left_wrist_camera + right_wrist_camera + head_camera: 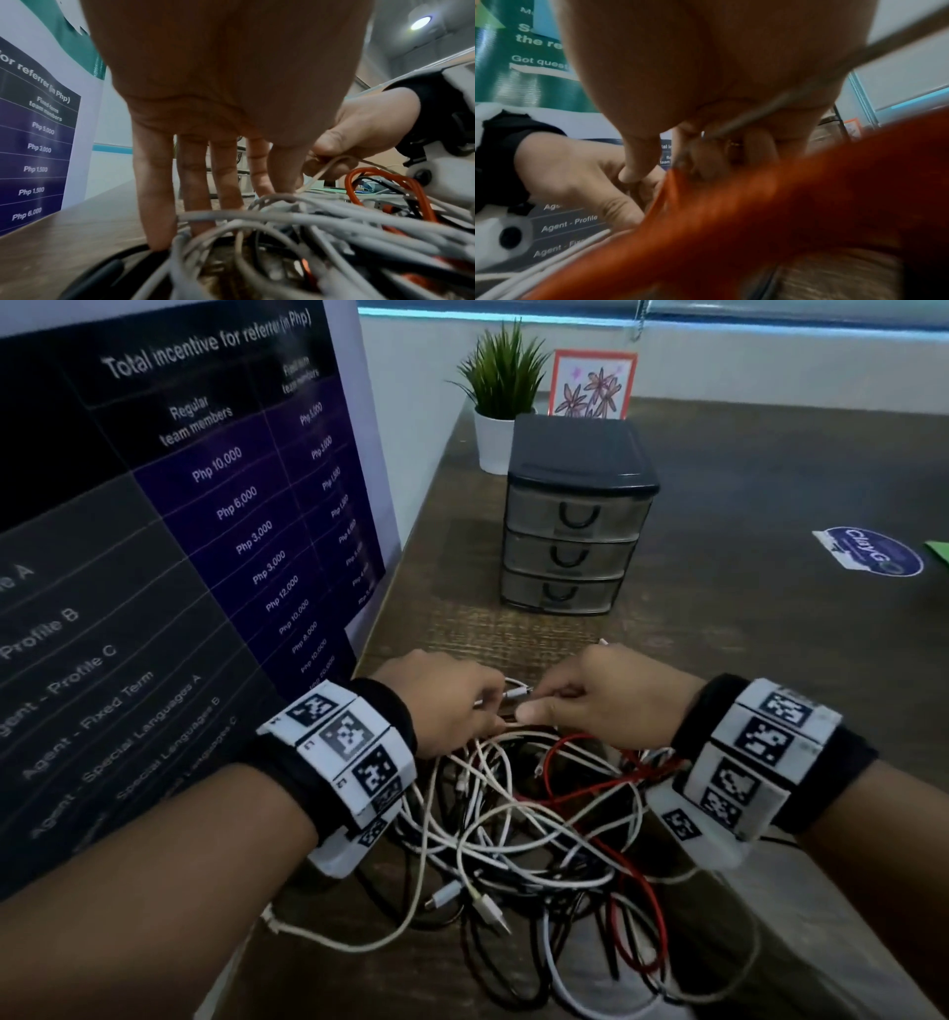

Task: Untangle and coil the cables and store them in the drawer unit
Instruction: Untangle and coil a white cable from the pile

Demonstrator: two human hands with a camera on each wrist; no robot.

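Observation:
A tangle of white, black and red cables (513,839) lies on the wooden desk (744,685) near its front edge. Both hands meet at the tangle's far side. My left hand (485,706) reaches down with fairly straight fingers (156,203), its thumb and index together on a thin white cable (513,694). My right hand (544,706) pinches the same white cable (321,172) between thumb and forefinger. A red cable (359,172) loops below the right wrist and blurs across the right wrist view. The black drawer unit (575,521) stands behind, its three drawers closed.
A large poster (179,505) stands along the desk's left edge. A potted plant (506,403) and a flower picture (590,385) sit behind the drawer unit. A round sticker (873,552) and a green sheet (937,552) lie at the right.

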